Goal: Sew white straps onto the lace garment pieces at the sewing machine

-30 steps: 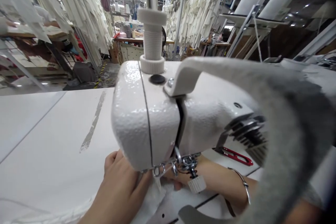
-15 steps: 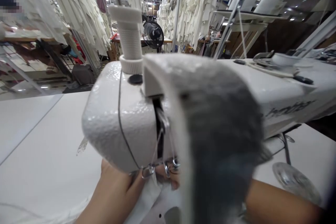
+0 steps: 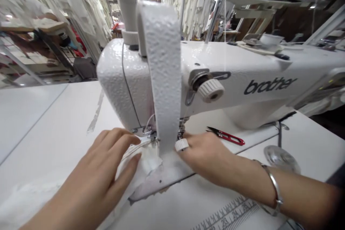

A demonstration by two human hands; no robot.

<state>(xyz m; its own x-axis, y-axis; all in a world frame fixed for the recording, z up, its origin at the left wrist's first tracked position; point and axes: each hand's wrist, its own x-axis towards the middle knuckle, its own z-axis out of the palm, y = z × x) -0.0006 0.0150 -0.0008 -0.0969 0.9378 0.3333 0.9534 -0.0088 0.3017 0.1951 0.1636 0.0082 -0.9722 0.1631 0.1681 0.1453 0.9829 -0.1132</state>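
Observation:
My left hand (image 3: 107, 161) rests on white fabric (image 3: 152, 156) just left of the presser foot, its fingertips on the folded edge and its thumb apart from the fingers. To the right of the needle area, my right hand (image 3: 205, 154) is closed; its fingertips are hidden behind a small white knob and the machine's lower parts. The fabric lies on the bed under the head of a white sewing machine (image 3: 113, 68). A white textured upright band (image 3: 165, 75) blocks part of the needle area. A silver bangle (image 3: 273, 187) circles my right wrist.
Red-handled thread snips (image 3: 229, 137) lie behind my right hand. A ruler scale (image 3: 229, 217) runs along the table's front. A clear round disc (image 3: 281, 158) stands beside my right forearm. White cloth (image 3: 35, 194) lies at left; garments hang behind, and a person sits at far left.
My view has shifted, and the machine's front, tension knob and snips now show. The band hides less. My left hand shows more fully, and my right hand now appears beside the needle area.

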